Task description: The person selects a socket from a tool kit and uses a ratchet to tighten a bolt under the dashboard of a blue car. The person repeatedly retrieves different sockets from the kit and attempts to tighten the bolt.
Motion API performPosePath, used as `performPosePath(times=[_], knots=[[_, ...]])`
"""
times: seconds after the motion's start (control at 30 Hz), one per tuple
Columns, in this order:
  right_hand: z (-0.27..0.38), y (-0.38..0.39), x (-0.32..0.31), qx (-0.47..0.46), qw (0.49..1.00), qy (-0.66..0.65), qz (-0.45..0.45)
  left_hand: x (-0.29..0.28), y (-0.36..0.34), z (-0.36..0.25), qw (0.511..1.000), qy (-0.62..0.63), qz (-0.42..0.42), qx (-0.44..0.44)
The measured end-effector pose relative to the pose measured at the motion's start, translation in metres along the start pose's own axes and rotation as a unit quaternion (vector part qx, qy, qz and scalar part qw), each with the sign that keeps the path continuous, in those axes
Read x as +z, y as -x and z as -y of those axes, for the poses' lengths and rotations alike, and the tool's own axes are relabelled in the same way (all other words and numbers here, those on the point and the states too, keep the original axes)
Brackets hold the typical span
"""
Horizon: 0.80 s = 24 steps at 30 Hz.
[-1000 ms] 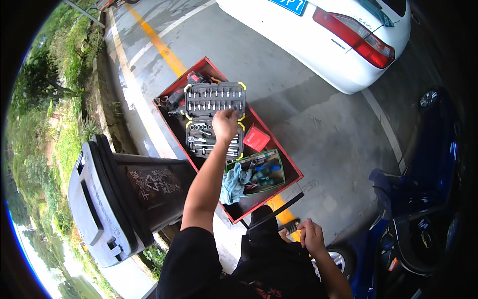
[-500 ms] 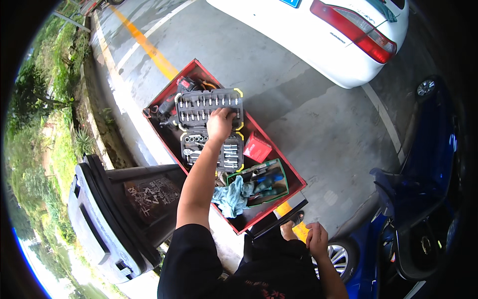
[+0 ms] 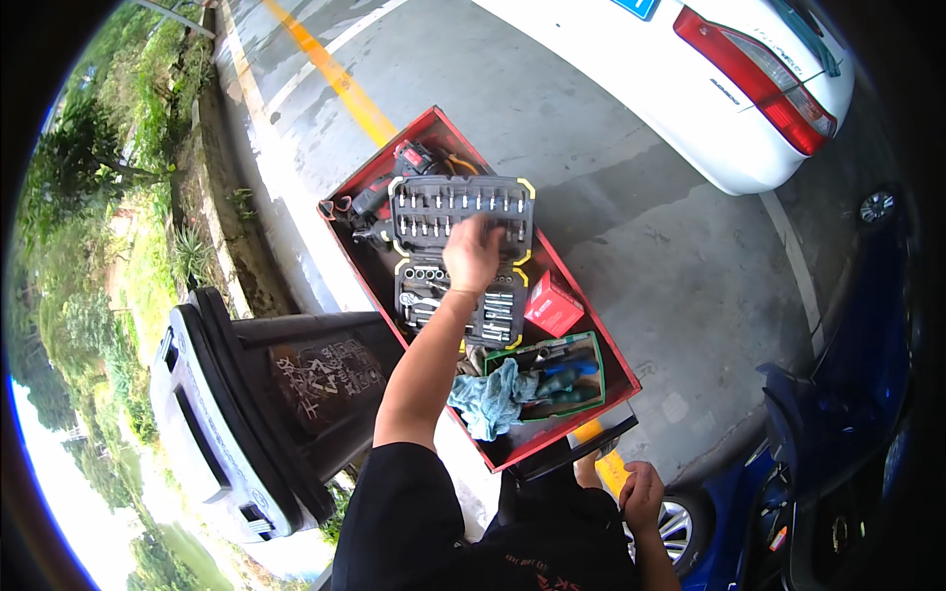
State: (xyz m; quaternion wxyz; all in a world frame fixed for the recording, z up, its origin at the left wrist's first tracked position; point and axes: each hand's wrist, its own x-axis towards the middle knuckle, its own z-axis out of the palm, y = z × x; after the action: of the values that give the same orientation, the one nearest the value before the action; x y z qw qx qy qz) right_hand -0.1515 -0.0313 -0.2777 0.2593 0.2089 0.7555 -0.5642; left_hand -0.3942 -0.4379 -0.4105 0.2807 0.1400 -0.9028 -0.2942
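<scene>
A black socket set case with yellow corners [image 3: 397,229] lies unfolded in a red tool cart. Rows of bits fill its upper half; sockets and a ratchet [image 3: 412,298] sit in the lower half. My left hand [image 3: 471,254] is over the upper half, near the hinge side, its fingers smeared by motion. Whether it touches a bit cannot be seen. Lower right, beside the cart's handle, my right hand [image 3: 643,492] hangs with its fingers curled in. Anything inside that hand is hidden.
The red cart [image 3: 576,279] also carries a cordless power tool [image 3: 414,158], a red box [image 3: 554,305], a green-edged tray [image 3: 599,369] of tools and a blue rag [image 3: 490,399]. A lidded bin [image 3: 325,379] stands left, a white car [image 3: 631,89] ahead, a blue car [image 3: 838,345] right.
The view has shifted, so the cart sits further right in the picture. My left hand moves over the upper half of the case, slightly toward its middle. My right hand stays low.
</scene>
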Motion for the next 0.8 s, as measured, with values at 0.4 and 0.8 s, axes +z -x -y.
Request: performPosePath(times=[0.4, 0.8], knots=[[0.01, -0.003, 0.005, 0.028, 0.999, -0.019, 0.009, -0.062, -0.112, 0.09, 0.937, -0.171, 0.207, -0.225], [-0.01, 0.015, 0.002, 0.015, 0.997, -0.079, -0.007, -0.077, -0.104, 0.072, 0.837, 0.404, -0.067, -0.363]])
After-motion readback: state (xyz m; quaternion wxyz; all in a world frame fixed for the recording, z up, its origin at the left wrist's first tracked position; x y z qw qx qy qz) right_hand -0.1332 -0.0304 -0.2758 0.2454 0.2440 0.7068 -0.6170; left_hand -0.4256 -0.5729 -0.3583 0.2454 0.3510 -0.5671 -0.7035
